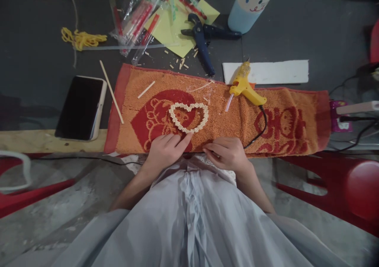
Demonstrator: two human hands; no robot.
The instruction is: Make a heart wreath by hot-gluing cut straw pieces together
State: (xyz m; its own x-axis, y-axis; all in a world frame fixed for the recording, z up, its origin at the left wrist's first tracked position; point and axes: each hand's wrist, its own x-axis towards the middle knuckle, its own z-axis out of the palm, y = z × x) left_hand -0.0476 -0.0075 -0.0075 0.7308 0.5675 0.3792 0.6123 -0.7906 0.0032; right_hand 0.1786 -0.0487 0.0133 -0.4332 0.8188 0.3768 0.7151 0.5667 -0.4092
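Observation:
On an orange-and-red towel [225, 117] lies a heart-shaped outline [204, 119] made of many short pale stick pieces. My left hand [166, 150] rests at the towel's near edge, below the heart. One of its digits stretches out to the heart's bottom tip, seemingly touching it, and the hand grips nothing. To the right, my right hand [227, 152] has its fingers curled and pressed together at the towel's edge; whatever they may hold is hidden. A yellow glue gun [244, 85] lies beyond my right hand, its clear glue stick pointing toward me.
A phone [78, 107] and a thin stick [111, 91] lie left. Blue-handled cutters [201, 38], yellow paper [189, 42], plastic packets [139, 18] and stick bits are behind the towel. A white strip [278, 71] and a bottle [248, 10] stand farther right. The glue gun's cord [262, 131] trails nearby.

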